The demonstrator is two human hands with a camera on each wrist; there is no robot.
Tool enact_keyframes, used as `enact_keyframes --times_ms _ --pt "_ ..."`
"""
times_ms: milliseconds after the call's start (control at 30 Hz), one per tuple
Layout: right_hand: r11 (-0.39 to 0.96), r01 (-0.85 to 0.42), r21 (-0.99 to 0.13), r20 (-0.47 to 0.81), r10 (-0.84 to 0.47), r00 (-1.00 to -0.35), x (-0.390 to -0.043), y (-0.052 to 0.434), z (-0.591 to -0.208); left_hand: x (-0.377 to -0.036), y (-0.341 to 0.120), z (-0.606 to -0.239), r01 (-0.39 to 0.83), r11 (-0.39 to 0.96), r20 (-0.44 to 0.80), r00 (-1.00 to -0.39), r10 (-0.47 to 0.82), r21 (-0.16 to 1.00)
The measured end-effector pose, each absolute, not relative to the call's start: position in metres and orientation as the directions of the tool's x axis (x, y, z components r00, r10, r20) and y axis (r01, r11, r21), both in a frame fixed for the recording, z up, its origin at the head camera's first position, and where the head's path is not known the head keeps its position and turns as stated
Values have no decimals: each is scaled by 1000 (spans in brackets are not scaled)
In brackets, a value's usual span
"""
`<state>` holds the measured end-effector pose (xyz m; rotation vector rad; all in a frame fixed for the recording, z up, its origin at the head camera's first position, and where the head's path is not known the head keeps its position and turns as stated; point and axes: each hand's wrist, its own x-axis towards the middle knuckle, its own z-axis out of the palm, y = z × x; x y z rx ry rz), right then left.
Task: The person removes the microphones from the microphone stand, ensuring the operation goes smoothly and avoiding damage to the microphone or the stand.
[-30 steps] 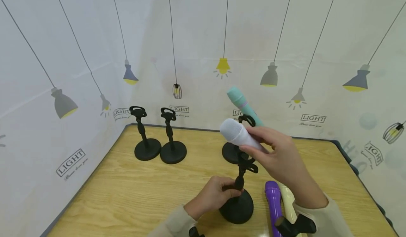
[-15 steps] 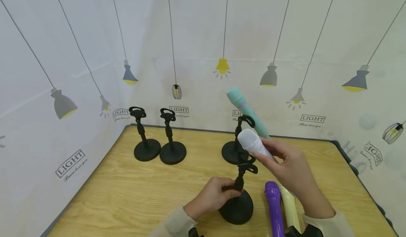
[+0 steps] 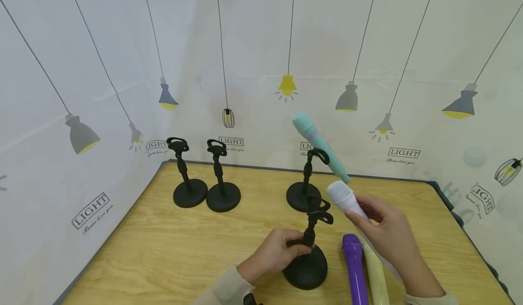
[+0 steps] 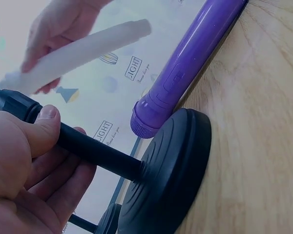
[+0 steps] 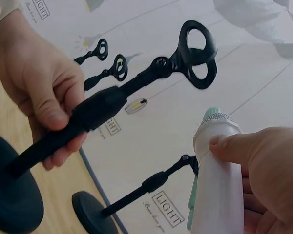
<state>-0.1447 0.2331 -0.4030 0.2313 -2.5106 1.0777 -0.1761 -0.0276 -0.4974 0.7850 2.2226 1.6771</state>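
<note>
Far left of the wooden table [image 3: 163, 246] there are two bare black stands [image 3: 206, 191] parked side by side near the back edge, nothing in their clips; further along, the left hand [image 3: 271, 253] has its fingers wrapped round the pole of the near stand [image 3: 307, 268], pinning it upright on its round base; its clip [image 3: 320, 205] at the top is open and unfilled; behind it another stand [image 3: 303, 191] already carries a teal mic [image 3: 320, 148], tilted up; then the right hand [image 3: 388, 232] is gripping the white mic [image 3: 347, 200] by its body, head pointing at that clip, just beside it but not in it; a purple mic [image 3: 354, 268] and a cream one [image 3: 376, 277] lie flat by the base. Looks to me like the seating step; next it probably needs the mic's tail lined up with the clip and slid in while the left keeps the pole steady.
</note>
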Motion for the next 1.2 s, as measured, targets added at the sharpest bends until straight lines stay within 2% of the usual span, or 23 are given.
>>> enact_keyframes --times_ms 267,467,600,800,1200 --pt "737 -137 -662 286 79 -955 -139 254 -428 -177 -28 -498 252 184 109 -821 560 950" --pt "759 -53 -649 223 123 -967 -137 266 -442 -176 -28 -498 248 185 107 -823 557 951" --pt "757 36 -652 133 161 -978 -135 276 -448 -176 -28 -497 254 189 109 -823 558 948" --pt "732 171 -659 9 235 -972 -134 289 -455 -176 -28 -496 248 181 108 -824 557 952" --pt "742 281 -608 -96 283 -954 -128 308 -470 -176 -28 -495 261 192 115 -824 555 946"
